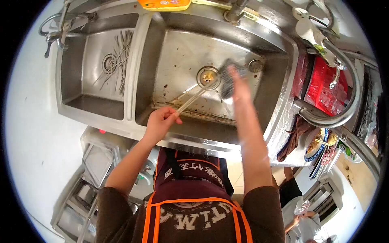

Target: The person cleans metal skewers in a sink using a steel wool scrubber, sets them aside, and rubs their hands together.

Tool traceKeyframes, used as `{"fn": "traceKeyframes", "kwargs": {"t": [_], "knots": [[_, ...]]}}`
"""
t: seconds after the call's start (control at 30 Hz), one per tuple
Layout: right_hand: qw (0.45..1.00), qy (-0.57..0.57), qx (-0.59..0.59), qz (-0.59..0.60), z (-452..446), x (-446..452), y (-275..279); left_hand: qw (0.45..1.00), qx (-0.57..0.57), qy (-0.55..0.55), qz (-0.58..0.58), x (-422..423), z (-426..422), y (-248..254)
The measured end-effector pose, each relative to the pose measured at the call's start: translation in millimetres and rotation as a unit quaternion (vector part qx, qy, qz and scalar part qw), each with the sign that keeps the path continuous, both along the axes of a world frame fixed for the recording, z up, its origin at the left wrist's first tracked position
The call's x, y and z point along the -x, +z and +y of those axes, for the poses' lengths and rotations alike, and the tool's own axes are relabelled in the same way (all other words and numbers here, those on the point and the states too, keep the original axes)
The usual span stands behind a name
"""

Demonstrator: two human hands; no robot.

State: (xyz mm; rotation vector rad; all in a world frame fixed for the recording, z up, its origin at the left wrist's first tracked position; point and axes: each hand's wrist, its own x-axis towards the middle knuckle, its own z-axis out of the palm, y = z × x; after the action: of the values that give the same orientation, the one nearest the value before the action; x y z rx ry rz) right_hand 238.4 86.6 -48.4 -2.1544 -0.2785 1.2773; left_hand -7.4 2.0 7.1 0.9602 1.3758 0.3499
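In the head view, my left hand is closed round the near end of a few thin sticks at the front wall of the large sink. Their far ends reach toward the drain, where some yellowish bits lie. My right hand, blurred by motion, is over the right half of the sink with its fingers on a dark grey mesh-like scrubber. Brown specks and residue lie on the sink floor. Many thin sticks lie in the smaller left sink.
A faucet stands at the left sink and another faucet base behind the large one. An orange package sits on the back rim. At right are a red basket, a brown cloth and a bowl. Another person's hand shows lower right.
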Motion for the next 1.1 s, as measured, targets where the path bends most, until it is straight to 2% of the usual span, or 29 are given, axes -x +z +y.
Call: {"fn": "traceKeyframes", "kwargs": {"t": [0.03,0.1,0.13,0.2,0.23,0.27,0.3,0.33,0.37,0.4,0.5,0.57,0.6,0.63,0.7,0.77,0.8,0.83,0.87,0.93,0.97,1.0,1.03,1.07,1.1], "knots": [[0.975,-0.050,-0.203,0.075,8,-36,-48,0.998,-0.004,0.015,-0.056,4,-4,1],[0.941,-0.176,-0.243,0.158,19,-83,-44,0.997,0.009,0.031,-0.068,7,-2,8],[0.940,-0.173,-0.243,0.166,21,-71,-34,0.996,0.023,0.035,-0.083,11,2,10],[0.956,-0.079,-0.200,0.200,-2,-49,-9,0.992,0.049,0.053,-0.105,9,7,10],[0.956,-0.026,-0.122,0.267,-19,-29,-2,0.986,0.074,0.063,-0.132,7,10,9],[0.960,-0.011,-0.048,0.275,-33,5,18,0.986,0.073,0.062,-0.135,5,12,6],[0.943,0.034,-0.019,0.330,-55,26,2,0.987,0.068,0.058,-0.130,3,12,1],[0.935,0.125,-0.024,0.330,-65,50,14,0.989,0.065,0.055,-0.123,2,10,-4],[0.918,0.154,-0.047,0.362,-72,72,21,0.989,0.065,0.055,-0.123,2,8,-10],[0.910,0.114,-0.032,0.397,-69,85,29,0.991,0.044,0.053,-0.112,2,6,-15],[0.920,0.152,-0.040,0.359,-55,84,14,0.997,0.013,0.045,-0.068,8,4,-19],[0.971,0.107,-0.042,0.208,-29,50,-14,0.998,0.013,0.041,-0.039,13,-2,-11],[0.975,0.039,-0.041,0.213,-12,24,-11,1.000,0.008,0.006,-0.011,19,-2,-1],[0.979,0.014,-0.081,0.186,-7,-19,-54,0.999,0.002,-0.030,0.017,28,-2,5],[0.978,-0.056,-0.159,0.124,8,-75,-42,0.999,-0.027,0.028,-0.012,65,-14,0],[0.978,0.166,-0.105,-0.064,-6,-139,-77,0.992,-0.065,0.106,0.039,103,4,30],[0.978,0.168,-0.101,-0.064,-19,-137,-80,0.980,-0.092,0.168,0.062,130,8,20],[0.882,0.379,-0.020,-0.281,-37,-131,-80,0.962,-0.118,0.230,0.086,154,16,8],[0.691,0.547,0.057,-0.469,-48,-122,-78,0.951,-0.107,0.264,0.117,169,28,1],[0.660,0.565,-0.013,-0.494,-69,-87,-68,0.938,-0.094,0.298,0.147,191,49,-21],[0.681,0.582,-0.033,-0.444,-77,-64,-58,0.933,-0.090,0.319,0.138,201,54,-42],[0.701,0.584,-0.117,-0.391,-94,-54,-72,0.929,-0.086,0.338,0.127,209,59,-64],[0.723,0.635,-0.058,-0.266,-100,-38,-73,0.930,-0.081,0.337,0.124,218,61,-86],[0.736,0.638,-0.121,-0.189,-127,-40,-99,0.936,-0.073,0.324,0.120,226,62,-107],[0.698,0.685,-0.066,-0.199,-140,-34,-117,0.941,-0.067,0.311,0.117,231,64,-122]]}}
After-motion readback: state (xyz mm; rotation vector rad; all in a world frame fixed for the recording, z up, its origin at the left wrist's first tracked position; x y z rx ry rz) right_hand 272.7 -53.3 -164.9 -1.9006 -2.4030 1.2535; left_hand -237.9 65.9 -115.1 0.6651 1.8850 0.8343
